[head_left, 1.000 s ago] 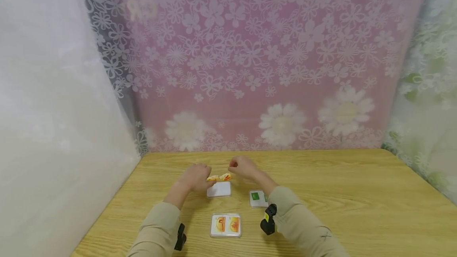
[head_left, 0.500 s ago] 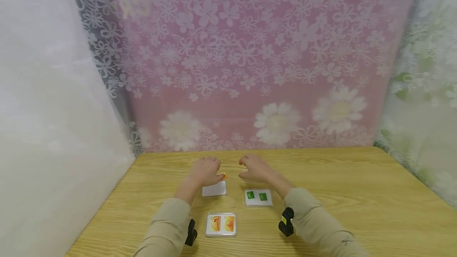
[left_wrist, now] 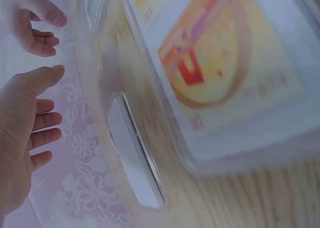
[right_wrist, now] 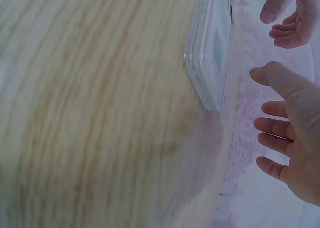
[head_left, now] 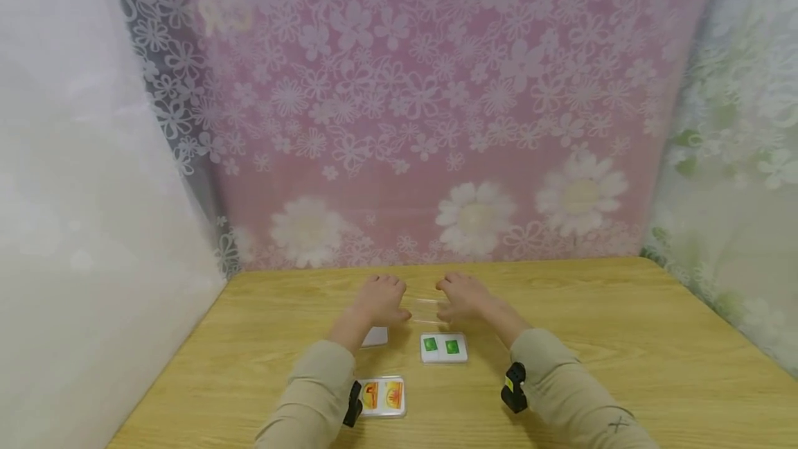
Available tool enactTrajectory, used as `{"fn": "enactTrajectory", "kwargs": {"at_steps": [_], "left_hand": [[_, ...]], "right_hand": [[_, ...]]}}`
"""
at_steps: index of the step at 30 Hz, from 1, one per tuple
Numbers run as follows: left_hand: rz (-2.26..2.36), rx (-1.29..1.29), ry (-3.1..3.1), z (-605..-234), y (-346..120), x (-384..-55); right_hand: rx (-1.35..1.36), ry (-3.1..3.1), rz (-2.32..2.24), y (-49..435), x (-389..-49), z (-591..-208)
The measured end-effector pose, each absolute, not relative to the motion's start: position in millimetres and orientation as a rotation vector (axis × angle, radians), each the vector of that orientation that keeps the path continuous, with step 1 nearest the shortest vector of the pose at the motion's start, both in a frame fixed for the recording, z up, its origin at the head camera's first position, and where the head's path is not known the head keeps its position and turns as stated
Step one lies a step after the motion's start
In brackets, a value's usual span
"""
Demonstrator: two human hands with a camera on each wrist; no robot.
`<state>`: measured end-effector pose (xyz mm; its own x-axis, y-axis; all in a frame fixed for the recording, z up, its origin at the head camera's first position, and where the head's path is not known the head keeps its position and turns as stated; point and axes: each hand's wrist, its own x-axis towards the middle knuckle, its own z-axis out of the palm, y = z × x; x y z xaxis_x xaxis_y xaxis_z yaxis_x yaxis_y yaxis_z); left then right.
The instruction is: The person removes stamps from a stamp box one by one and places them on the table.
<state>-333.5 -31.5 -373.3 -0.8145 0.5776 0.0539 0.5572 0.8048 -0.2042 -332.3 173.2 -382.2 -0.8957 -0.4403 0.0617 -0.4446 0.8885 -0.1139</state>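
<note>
My left hand [head_left: 380, 300] and right hand [head_left: 466, 295] hover near the table's far side, facing each other. Between them a clear, see-through rectangle [head_left: 426, 310] shows only by its edges, fingertips right at its two ends. In both wrist views the fingers are spread and loosely bent with nothing between them. A flat clear case with a white face [head_left: 375, 337] lies partly behind the left hand. To its right is a case with two green pictures [head_left: 443, 348]. Nearer me lies a case with two orange pictures [head_left: 383, 395], its left end hidden by the left wrist camera.
The wood-grain table [head_left: 561, 352] extends to both sides. A pink flowered curtain [head_left: 424, 123] hangs behind its far edge, with a white sheet [head_left: 93, 192] at left. A black camera [head_left: 514, 388] is strapped on the right wrist.
Both hands have shifted right in view. The right hand has uncovered the green-picture case. Small orange-printed pieces by the left thumb are out of sight now, and the clear rectangle shows between the hands.
</note>
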Motion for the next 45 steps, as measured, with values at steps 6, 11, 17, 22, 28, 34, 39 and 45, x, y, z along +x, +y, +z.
{"fn": "enactTrajectory", "kwargs": {"at_steps": [6,11,17,22,28,34,39,45], "left_hand": [[0.243,-0.916,-2.941,-377,-17,-335],[0.265,-0.911,-2.981,-378,-8,-336],[0.260,-0.913,-3.009,-378,-1,-334],[0.239,-0.912,-3.026,-379,3,-334],[0.194,-0.908,-3.059,-386,6,-337],[0.176,-0.918,-3.050,-389,10,-338],[0.196,-0.913,-3.051,-388,13,-338],[0.205,-0.903,-3.051,-387,14,-337]], "right_hand": [[0.708,-3.058,0.140,178,-332,-385],[0.704,-3.081,0.114,181,-332,-384],[0.715,-3.107,0.099,182,-333,-385],[0.705,-3.133,0.111,182,-333,-388],[0.743,-3.147,0.071,182,-335,-391],[0.731,-3.144,0.066,182,-335,-392],[0.729,-3.149,0.106,183,-334,-391],[0.717,-3.170,0.133,183,-335,-392]]}}
